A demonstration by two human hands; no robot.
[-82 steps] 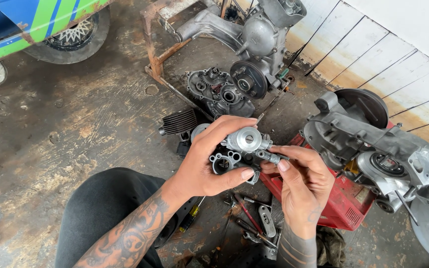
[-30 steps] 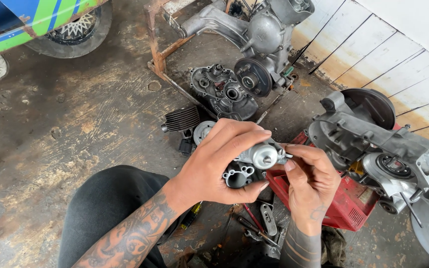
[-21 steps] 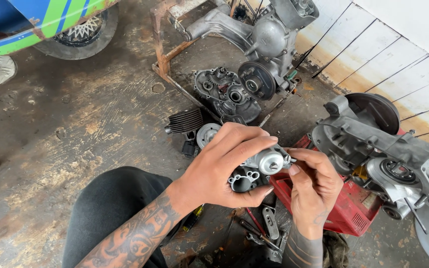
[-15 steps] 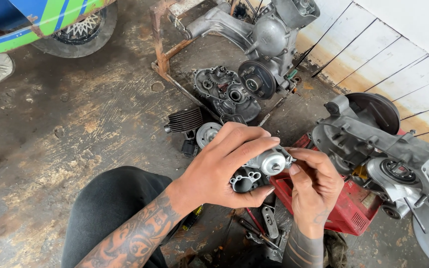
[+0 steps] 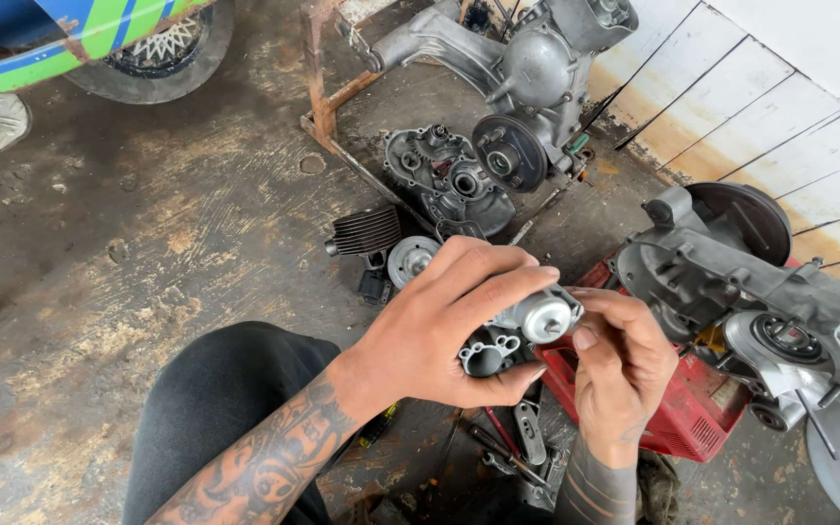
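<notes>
Above the red toolbox (image 5: 692,418), near its left edge — small silver carburetor (image 5: 522,331) gripped in left hand (image 5: 439,335), fingers wrapped over its top, long axis pointing right. Right hand (image 5: 619,374) just beside, fingertips pinched on its round end. Engine cases (image 5: 751,282) close right; open floor (image 5: 99,292) left.

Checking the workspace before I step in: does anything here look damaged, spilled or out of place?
Nothing looks broken or spilled. The left hand grips a small metal engine part while the right hand touches its round end. Engine casings and a finned cylinder lie scattered on the stained concrete floor, with loose tools under the hands.
</notes>
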